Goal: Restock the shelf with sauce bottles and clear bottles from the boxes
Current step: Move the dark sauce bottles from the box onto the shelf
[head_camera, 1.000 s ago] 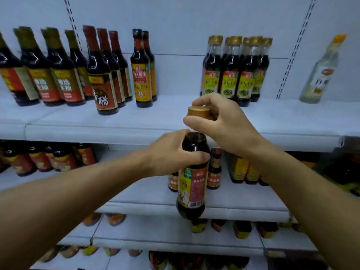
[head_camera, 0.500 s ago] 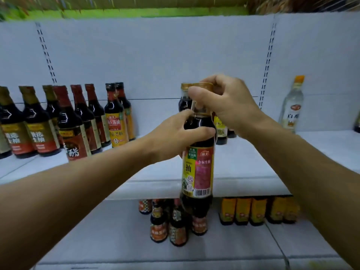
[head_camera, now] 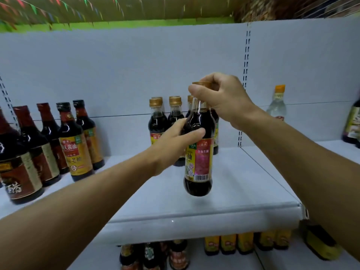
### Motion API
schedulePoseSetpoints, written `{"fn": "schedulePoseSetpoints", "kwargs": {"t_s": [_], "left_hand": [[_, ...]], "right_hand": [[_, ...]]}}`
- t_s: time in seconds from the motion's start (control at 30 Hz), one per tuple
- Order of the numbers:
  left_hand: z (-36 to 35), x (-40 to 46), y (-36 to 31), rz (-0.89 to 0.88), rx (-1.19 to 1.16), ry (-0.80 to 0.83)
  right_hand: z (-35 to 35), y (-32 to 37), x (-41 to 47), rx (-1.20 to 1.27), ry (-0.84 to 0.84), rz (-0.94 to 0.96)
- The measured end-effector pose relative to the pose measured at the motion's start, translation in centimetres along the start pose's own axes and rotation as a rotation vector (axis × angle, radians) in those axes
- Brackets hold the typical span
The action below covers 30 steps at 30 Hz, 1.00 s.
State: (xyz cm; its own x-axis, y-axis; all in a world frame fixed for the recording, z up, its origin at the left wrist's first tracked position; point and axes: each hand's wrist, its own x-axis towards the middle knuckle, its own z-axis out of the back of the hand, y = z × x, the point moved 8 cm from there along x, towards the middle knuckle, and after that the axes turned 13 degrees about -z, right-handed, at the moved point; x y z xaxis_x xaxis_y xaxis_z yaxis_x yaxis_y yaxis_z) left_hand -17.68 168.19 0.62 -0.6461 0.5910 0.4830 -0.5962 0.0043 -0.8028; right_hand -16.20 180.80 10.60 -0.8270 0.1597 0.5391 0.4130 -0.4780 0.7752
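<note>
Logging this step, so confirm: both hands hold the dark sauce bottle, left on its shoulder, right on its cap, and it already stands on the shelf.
Not standing yet. The head view shows the sauce bottle held above the shelf, left hand on its shoulder, right hand on its cap.

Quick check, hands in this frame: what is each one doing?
Left hand: holds the sauce bottle around its shoulder, above the label.
Right hand: pinches the same bottle's gold cap from above.
</note>
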Motion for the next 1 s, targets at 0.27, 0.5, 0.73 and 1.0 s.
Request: {"fn": "schedulePoseSetpoints", "kwargs": {"t_s": [0.27,0.5,0.73,1.0], "left_hand": [[-4.1,2.4,7.7,0.106,0.024,-0.003],[-6.3,5.1,11.2,0.114,0.112,-0.108],[-7.3,6.5,12.6,0.145,0.400,-0.285],[-8.4,7.5,12.4,0.142,0.570,-0.359]], "right_hand": [[2.4,-5.0,3.7,0.011,0.041,-0.022],[3.3,-8.7,5.7,-0.012,0.118,-0.046],[3.9,-11.3,7.1,-0.002,0.144,-0.058],[3.7,-12.3,8.3,-0.262,0.113,-0.003]]}}
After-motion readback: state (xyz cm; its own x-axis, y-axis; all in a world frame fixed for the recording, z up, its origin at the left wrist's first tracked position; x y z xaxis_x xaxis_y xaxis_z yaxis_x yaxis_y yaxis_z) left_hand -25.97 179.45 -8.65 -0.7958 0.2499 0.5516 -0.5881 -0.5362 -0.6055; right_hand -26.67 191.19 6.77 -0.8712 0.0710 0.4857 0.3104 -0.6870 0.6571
